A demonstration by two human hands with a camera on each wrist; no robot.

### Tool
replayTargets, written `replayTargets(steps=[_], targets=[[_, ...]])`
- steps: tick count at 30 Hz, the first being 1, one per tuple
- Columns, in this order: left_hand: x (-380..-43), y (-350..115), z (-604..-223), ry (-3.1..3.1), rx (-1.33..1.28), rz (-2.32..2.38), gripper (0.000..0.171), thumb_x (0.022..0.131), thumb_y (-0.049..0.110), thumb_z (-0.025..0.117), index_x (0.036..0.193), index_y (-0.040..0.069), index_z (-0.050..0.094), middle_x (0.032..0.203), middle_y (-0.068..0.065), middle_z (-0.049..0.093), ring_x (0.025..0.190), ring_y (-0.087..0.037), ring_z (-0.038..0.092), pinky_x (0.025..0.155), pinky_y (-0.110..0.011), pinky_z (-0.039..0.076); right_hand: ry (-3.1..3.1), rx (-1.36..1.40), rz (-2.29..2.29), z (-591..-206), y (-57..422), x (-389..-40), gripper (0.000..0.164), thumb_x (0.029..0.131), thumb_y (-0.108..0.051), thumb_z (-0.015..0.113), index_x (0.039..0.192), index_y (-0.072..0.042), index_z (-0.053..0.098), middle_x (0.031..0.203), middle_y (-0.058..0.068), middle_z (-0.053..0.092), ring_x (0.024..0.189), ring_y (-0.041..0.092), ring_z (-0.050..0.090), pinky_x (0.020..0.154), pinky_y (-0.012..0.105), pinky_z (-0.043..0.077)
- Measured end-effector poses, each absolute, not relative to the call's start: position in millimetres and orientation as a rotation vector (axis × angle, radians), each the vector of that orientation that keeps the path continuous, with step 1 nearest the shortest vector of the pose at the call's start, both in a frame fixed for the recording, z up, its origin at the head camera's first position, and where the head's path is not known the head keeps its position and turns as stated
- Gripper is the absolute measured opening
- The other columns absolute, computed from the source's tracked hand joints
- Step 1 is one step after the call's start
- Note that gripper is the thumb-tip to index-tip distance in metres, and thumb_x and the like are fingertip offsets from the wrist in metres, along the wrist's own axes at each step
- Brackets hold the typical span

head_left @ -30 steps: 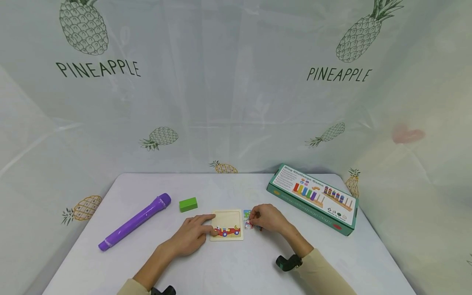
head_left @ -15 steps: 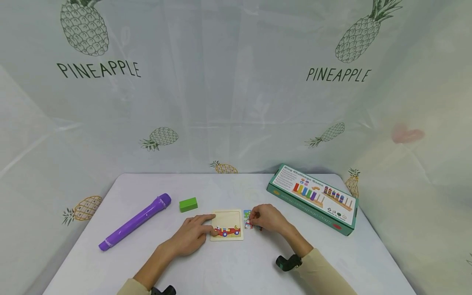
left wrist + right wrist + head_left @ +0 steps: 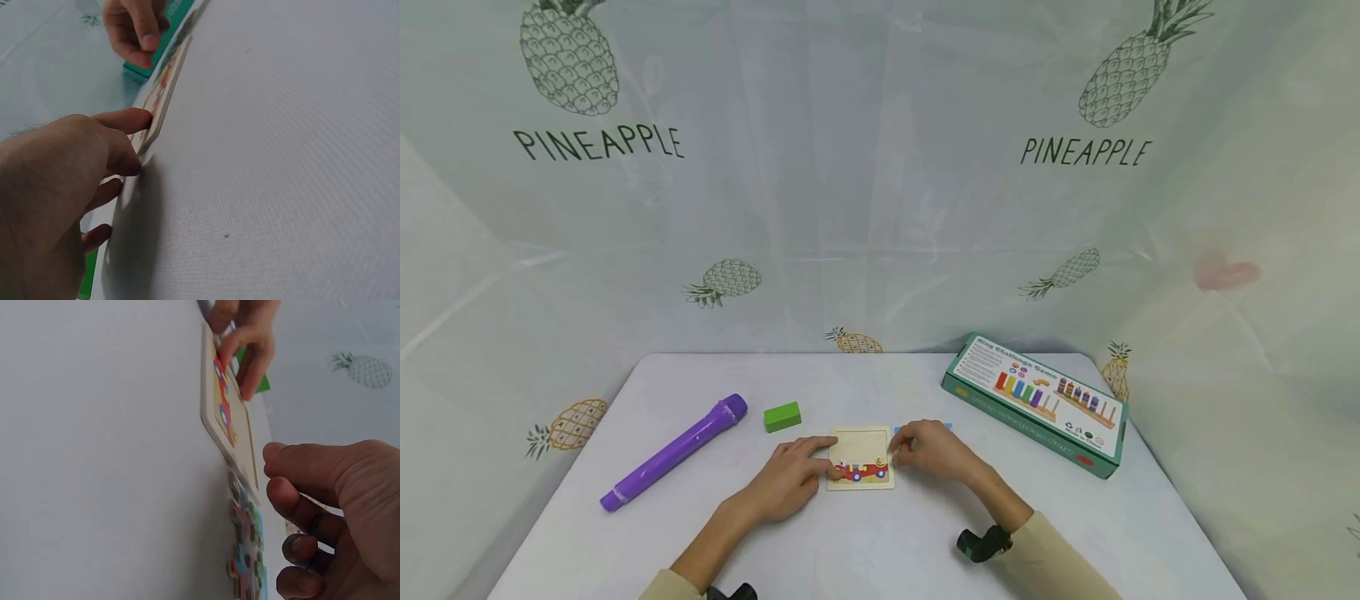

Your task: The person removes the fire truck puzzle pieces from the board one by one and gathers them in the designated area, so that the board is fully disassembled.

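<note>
A square wooden puzzle board (image 3: pixel 861 442) lies flat, with a red vehicle picture (image 3: pixel 861 472) filling its lower part and bare wood above. My left hand (image 3: pixel 786 479) rests at the board's left side, fingers spread, one fingertip at the upper left and another on the red picture. At the right edge hovers my right hand (image 3: pixel 936 450), its thumb and index finger close together. I cannot tell whether a small piece sits between those fingertips. Below that hand, several colourful jigsaw pieces (image 3: pixel 247 544) lie beside the board, mostly hidden in the head view.
A green block (image 3: pixel 782 416) sits behind the left hand. Farther left lies a purple microphone-shaped tube (image 3: pixel 673 452). The green Ring Challenge Game box (image 3: pixel 1037 404) stands at the back right of the white table (image 3: pixel 865 550). A pineapple-print sheet (image 3: pixel 880 183) hangs behind.
My right hand has moved left from the jigsaw pieces to the board's right edge, covering more of the pieces. The left hand and board stay in place.
</note>
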State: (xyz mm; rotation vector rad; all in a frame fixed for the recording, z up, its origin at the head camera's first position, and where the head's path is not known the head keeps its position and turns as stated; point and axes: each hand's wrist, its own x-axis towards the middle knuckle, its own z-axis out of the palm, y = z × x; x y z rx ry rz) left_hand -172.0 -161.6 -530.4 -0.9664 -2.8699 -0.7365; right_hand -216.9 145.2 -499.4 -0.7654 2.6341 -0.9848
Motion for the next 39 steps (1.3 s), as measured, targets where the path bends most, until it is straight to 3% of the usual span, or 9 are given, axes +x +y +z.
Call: replayTargets(steps=[10, 14, 19, 23, 29, 39], targets=[[-174, -159, -529, -2.892, -0.942, -0.745, 0.044, 0.092, 0.006, 0.059, 0.116, 0.04, 0.073, 0.143, 0.002, 0.053, 0.136, -0.023, 0.046, 0.104, -0.054, 0.036, 2.654, -0.879, -0.794, -508, 128, -204, 0.036, 0.084, -0.027, 0.082, 0.116, -0.013, 0.074, 0.07, -0.014, 0.055, 0.067, 0.001, 0.049, 0.062, 0.022, 0.041], [-174, -156, -529, -2.855, -0.963, -0.697, 0.041, 0.091, 0.006, 0.059, 0.116, 0.036, 0.074, 0.127, 0.008, 0.058, 0.119, -0.016, 0.053, 0.095, -0.046, 0.043, 2.679, -0.871, -0.765, -509, 126, -202, 0.035, 0.084, -0.027, 0.082, 0.115, -0.014, 0.074, 0.074, -0.014, 0.056, 0.069, 0.001, 0.05, 0.062, 0.021, 0.043], [-171, -152, -531, -2.821, -0.997, -0.651, 0.036, 0.093, 0.008, 0.059, 0.115, 0.031, 0.074, 0.112, 0.016, 0.058, 0.105, -0.008, 0.054, 0.085, -0.039, 0.045, 2.683, -0.867, -0.775, -509, 125, -201, 0.034, 0.084, -0.026, 0.082, 0.114, -0.014, 0.074, 0.075, -0.013, 0.056, 0.069, 0.002, 0.05, 0.063, 0.021, 0.043], [-170, -149, -533, -2.798, -1.028, -0.616, 0.039, 0.092, 0.007, 0.059, 0.118, 0.033, 0.073, 0.111, 0.016, 0.058, 0.102, -0.007, 0.053, 0.084, -0.036, 0.043, 2.687, -0.885, -0.774, -509, 124, -201, 0.033, 0.084, -0.025, 0.082, 0.113, -0.013, 0.074, 0.075, -0.014, 0.057, 0.069, 0.001, 0.05, 0.064, 0.021, 0.043], [-169, -146, -531, -2.786, -1.095, -0.496, 0.056, 0.088, 0.006, 0.06, 0.127, 0.044, 0.068, 0.112, 0.012, 0.055, 0.1, -0.01, 0.05, 0.079, -0.033, 0.038, 2.693, -0.893, -0.764, -508, 124, -202, 0.033, 0.084, -0.025, 0.082, 0.113, -0.014, 0.073, 0.075, -0.014, 0.056, 0.07, 0.001, 0.05, 0.065, 0.021, 0.043], [-169, -143, -525, -2.822, -1.105, -0.469, 0.056, 0.088, 0.004, 0.059, 0.127, 0.043, 0.069, 0.113, 0.01, 0.054, 0.099, -0.012, 0.049, 0.078, -0.032, 0.036, 2.696, -0.897, -0.748, -507, 123, -202, 0.033, 0.084, -0.025, 0.081, 0.113, -0.014, 0.073, 0.076, -0.013, 0.055, 0.069, 0.002, 0.05, 0.065, 0.021, 0.043]])
